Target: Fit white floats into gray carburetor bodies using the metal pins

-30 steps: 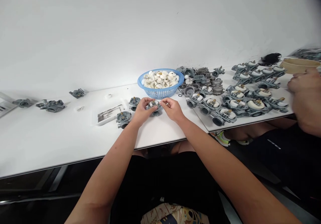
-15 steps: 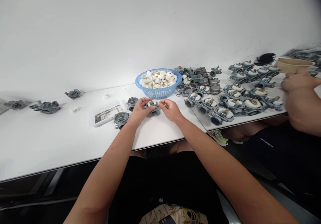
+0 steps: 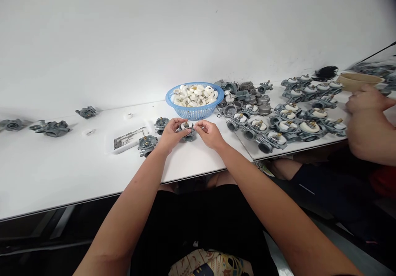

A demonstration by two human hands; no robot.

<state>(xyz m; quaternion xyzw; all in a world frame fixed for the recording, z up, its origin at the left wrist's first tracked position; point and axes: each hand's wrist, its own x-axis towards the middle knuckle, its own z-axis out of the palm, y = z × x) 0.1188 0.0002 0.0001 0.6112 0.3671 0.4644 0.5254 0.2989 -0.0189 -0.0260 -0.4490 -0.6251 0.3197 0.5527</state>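
Note:
A grey metal carburetor body (image 3: pixel 189 138) with a white float (image 3: pixel 186 125) on top sits between my hands on the white table. My left hand (image 3: pixel 172 135) grips it from the left, thumb and fingers closed around the float side. My right hand (image 3: pixel 210 135) is closed in a pinch at the carburetor's right edge; anything between its fingertips is too small to make out. Left of my left hand stand two more carburetor bodies, one behind (image 3: pixel 161 125) and one in front (image 3: pixel 147 143), with no white float showing in the front one.
Behind my hands stands a blue basket (image 3: pixel 194 113) of white floats. A clear tray (image 3: pixel 125 148) of thin metal pins lies to the left. Several carburetors with floats (image 3: pixel 275 140) and a pile of grey parts (image 3: pixel 244 96) fill the right, near another person's hand (image 3: pixel 366 100).
The view has shifted slightly, so the table things appear a little further left. Both my hands stay at the carburetor in nearly the same pose.

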